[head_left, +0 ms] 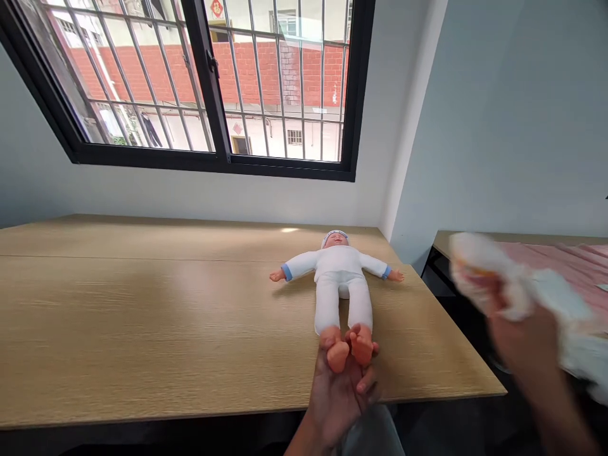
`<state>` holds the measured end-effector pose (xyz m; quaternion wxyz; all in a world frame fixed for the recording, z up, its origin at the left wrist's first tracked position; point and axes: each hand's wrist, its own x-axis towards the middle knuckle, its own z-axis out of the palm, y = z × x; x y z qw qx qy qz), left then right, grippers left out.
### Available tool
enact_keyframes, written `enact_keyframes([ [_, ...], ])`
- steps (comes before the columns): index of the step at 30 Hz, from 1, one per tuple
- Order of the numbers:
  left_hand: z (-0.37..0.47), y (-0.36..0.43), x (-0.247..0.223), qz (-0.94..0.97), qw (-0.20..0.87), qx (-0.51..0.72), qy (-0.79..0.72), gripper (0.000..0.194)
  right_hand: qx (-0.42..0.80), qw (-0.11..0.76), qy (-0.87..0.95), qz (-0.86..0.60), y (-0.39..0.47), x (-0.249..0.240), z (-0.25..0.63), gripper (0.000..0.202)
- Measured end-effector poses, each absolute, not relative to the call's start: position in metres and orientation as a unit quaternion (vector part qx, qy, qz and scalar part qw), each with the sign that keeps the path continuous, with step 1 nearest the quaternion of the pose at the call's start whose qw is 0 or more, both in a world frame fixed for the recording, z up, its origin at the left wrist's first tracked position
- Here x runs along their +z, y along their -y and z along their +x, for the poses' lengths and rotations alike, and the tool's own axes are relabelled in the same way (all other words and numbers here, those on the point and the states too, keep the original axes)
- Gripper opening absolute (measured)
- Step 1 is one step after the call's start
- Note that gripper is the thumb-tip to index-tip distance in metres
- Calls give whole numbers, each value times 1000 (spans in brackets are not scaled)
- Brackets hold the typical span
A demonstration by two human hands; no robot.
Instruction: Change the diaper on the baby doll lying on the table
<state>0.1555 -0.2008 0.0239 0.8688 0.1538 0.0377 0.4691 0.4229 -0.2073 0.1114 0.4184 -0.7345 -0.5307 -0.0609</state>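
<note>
A baby doll [338, 269] lies on its back on the wooden table, arms spread, in a white suit with blue cuffs and a white headband. Its bare feet point towards me. My left hand [344, 386] is palm up under the feet, its fingers curled around the ankles. Off the table's right edge, my right hand [525, 332] grips a crumpled white bundle [468, 256] with an orange-red patch. Motion smears both hand and bundle, so I cannot tell exactly what the bundle is.
The wooden table [166, 329] stands against the wall under a barred window [280, 82]. To the right, across a dark gap, a second table bears a pink cloth [551, 253] and blurred white items [586, 354]. My knee shows below the near table edge.
</note>
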Motion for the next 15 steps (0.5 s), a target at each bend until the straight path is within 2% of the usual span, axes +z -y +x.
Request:
enact_keyframes([
  [2, 150, 197, 43, 160, 864, 476, -41, 38, -46, 332, 642, -690, 178, 77, 389, 48],
  [4, 146, 193, 65, 164, 858, 485, -49, 41, 1, 203, 753, -626, 165, 37, 355, 62],
  [6, 145, 188, 85, 170, 850, 494, -57, 41, 19, 90, 750, -655, 170, 8, 329, 70],
  [8, 145, 183, 102, 175, 843, 504, -61, 41, 19, 13, 704, -710, 181, -5, 313, 76],
  [11, 147, 178, 121, 188, 835, 513, -69, 42, 26, -33, 672, -739, 192, -3, 304, 81],
  [15, 147, 171, 137, 212, 828, 514, -77, 42, 55, -21, 711, -700, 190, -7, 300, 82],
])
